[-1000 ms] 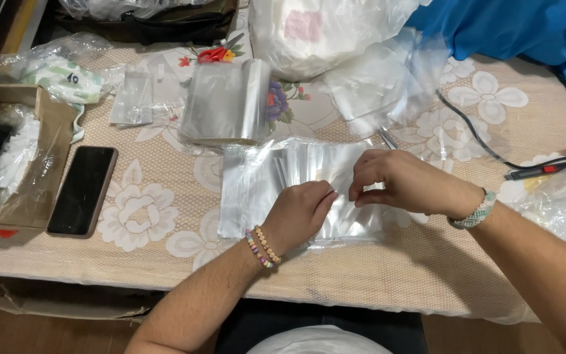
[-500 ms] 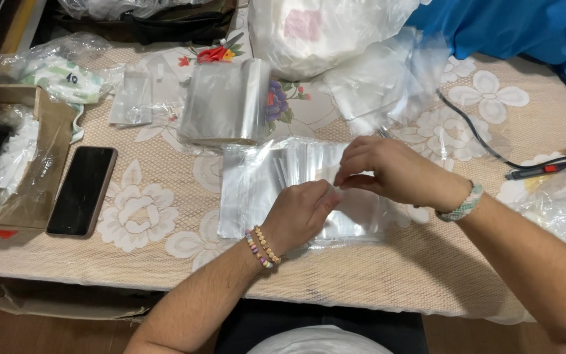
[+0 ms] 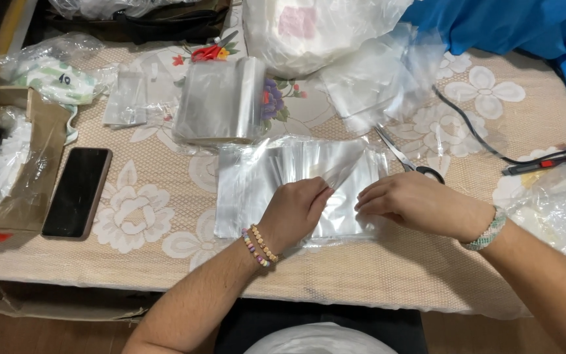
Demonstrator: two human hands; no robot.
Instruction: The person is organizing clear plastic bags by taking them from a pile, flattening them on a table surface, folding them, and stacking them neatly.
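left hand (image 3: 296, 210) pinches a clear plastic bag (image 3: 335, 176) off the fanned bag stack (image 3: 257, 183) mid-desk; right hand (image 3: 414, 204) presses the stack, fingers closed flat. peeling step; next needs a clean separating lift.

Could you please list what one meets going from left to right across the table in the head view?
Cardboard box → black phone → left hand on the clear plastic bags → right hand → red-and-black pen.
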